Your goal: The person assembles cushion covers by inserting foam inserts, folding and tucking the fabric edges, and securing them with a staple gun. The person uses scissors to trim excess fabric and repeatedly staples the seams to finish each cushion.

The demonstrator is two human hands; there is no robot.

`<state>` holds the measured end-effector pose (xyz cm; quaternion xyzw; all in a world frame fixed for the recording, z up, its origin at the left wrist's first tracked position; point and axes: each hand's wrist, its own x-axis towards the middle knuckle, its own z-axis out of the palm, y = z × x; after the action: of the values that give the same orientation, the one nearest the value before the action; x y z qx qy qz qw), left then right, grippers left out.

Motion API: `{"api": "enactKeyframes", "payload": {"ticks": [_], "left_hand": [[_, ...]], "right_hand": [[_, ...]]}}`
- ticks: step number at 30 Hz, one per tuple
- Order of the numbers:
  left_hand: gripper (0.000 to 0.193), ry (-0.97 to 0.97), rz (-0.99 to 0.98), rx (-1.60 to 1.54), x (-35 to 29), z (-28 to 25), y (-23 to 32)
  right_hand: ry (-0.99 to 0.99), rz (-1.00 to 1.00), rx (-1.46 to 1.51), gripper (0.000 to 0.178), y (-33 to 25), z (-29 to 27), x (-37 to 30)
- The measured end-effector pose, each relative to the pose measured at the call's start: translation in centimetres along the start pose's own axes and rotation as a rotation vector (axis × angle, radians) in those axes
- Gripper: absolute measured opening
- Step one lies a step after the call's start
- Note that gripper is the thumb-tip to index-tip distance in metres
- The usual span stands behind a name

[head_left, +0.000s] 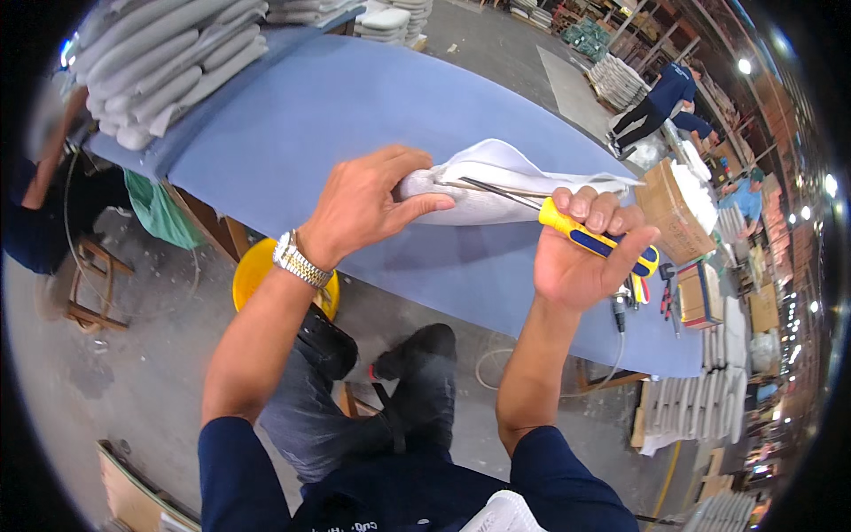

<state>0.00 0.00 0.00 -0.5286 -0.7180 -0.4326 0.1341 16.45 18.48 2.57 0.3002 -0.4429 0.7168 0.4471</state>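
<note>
My left hand (368, 202) is closed round the left end of a white, fabric-covered padded piece (492, 211), with the thumb pressed along its near side. A loose flap of white fabric (501, 160) stands up from the far edge of this piece. In my right hand (581, 266) is a screwdriver (560, 222) with a yellow and blue handle, the fingers curled over it. Its thin metal shaft points left and lies along the opening in the fabric. Whether the tip touches the padding inside, I cannot tell. The piece is held over the blue-covered table (372, 97).
A tall stack of grey-white padded pieces (168, 66) occupies the table's far left. Hand tools (667, 297), an air hose fitting (619, 312) and cardboard boxes (678, 213) are at the right end. A yellow bucket (253, 275) stands below the near edge. Other people (660, 97) work farther off.
</note>
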Motion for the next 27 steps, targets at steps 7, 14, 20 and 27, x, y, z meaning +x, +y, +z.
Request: {"api": "enactKeyframes", "payload": {"ticks": [7,14,20,27], "left_hand": [[0.05,0.029,-0.13,-0.099,-1.1,0.7,0.4],[0.055,0.036,-0.133,-0.07,-1.7,0.0,-0.3],[0.051,0.021,-0.075,0.029,-1.9,1.3,-1.0],[0.049,0.02,-0.277,-0.204,-3.0,-0.3,-7.7]], "right_hand": [[0.01,-0.005,0.056,0.04,-0.1,0.2,0.4],[-0.028,0.004,0.083,0.04,2.1,0.3,-0.1],[0.032,-0.095,0.013,0.048,-1.1,-1.8,-2.5],[0.312,0.679,-1.324,0.036,-10.5,-7.1,-5.7]]}}
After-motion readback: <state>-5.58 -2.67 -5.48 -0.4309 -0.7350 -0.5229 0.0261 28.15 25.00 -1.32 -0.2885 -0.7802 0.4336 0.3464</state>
